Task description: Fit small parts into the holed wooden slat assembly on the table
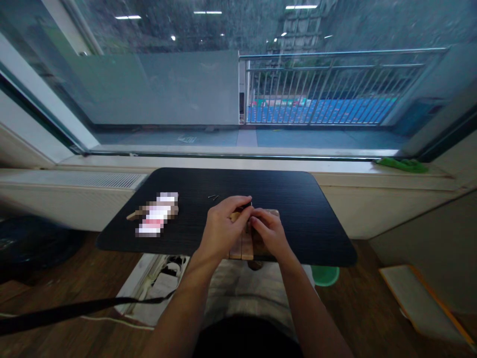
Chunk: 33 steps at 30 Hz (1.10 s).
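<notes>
Both my hands meet over a small wooden piece [241, 246] that lies on the near middle of a black table [298, 199]. My left hand [222, 227] is closed, with its fingers pinched at the top of the wood on a small dark thing I cannot make out. My right hand [269, 231] is also closed and rests on the wood's right side, its fingertips touching those of the left. Two or three thin nails [213, 197] lie on the table just beyond my left hand.
A blurred-out object [156, 215] with a wooden stick poking out lies on the table's left part. Beyond the table runs a window sill with a green cloth [402, 164]. Under the table are a green bin [325, 275] and papers; a black strap [74, 309] crosses the floor at the left.
</notes>
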### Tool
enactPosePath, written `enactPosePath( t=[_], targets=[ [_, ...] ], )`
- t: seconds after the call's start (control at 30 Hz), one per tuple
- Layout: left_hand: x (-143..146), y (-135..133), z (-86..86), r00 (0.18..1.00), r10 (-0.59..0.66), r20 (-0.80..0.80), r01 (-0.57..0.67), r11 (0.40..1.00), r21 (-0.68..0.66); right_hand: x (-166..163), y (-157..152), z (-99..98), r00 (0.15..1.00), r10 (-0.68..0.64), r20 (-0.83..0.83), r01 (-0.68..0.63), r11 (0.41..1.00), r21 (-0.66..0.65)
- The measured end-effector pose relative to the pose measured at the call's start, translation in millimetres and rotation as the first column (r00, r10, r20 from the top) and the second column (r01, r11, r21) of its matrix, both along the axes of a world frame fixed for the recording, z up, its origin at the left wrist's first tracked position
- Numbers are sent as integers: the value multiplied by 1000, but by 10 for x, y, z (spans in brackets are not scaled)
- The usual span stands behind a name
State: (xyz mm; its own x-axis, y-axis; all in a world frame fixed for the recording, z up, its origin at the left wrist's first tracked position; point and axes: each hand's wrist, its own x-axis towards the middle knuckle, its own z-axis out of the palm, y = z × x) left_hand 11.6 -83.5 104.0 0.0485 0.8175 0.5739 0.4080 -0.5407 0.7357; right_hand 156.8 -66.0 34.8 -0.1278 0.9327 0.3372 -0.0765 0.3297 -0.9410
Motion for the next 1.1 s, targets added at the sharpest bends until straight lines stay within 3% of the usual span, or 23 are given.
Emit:
enactPosePath(
  t=[0.3, 0.57, 0.9, 1.1],
  targets=[
    [-9, -4, -3, 996, -31, -84, 31, 1000, 2, 26, 6, -1, 999, 40, 22, -41, 998, 51],
    [-29, 1, 1, 996, -75, -39, 73, 996, -49, 32, 24, -38, 999, 45, 22, -47, 997, 59],
    [-8, 13, 35, 997, -35, -65, 41, 994, 97, 13, 20, -4, 998, 59, 24, -60, 997, 39],
    [-4, 15, 16, 998, -54, -39, 54, 999, 3, 6, 22, -14, 999, 37, 18, -38, 998, 50]
  ],
)
